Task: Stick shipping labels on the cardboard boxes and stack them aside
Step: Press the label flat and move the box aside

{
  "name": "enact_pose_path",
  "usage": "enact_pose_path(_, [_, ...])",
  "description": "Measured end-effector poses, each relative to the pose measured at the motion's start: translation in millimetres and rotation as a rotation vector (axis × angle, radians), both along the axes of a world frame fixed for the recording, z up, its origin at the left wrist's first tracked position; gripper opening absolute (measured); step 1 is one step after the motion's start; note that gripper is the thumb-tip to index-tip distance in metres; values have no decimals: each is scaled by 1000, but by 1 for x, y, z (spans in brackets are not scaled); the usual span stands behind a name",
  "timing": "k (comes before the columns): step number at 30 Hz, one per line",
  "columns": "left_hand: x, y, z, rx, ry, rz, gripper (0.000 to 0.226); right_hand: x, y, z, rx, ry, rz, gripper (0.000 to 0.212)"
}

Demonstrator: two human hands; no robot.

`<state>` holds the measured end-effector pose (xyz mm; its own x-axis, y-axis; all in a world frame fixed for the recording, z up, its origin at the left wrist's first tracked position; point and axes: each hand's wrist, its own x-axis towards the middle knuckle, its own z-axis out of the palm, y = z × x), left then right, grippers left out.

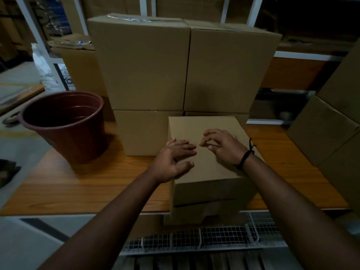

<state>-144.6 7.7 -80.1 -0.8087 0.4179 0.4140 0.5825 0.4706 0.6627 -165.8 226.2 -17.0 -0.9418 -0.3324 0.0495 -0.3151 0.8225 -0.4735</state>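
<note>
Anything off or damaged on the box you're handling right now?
The near box overhangs the wooden table's front edge, and a gap shows across its front face, like a loose flap. No label is visible on top, where the left hand and right hand hover.

No readable text is showing anywhere; the white sack [48, 75] behind the brown bucket [66, 123] is carrying dark print, too blurred.
</note>
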Motion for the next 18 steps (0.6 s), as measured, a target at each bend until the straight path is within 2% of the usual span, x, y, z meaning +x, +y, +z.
enact_pose_path(18, [-4, -1, -5, -6, 21, 15, 53, 3, 1, 1, 0, -15, 23, 32])
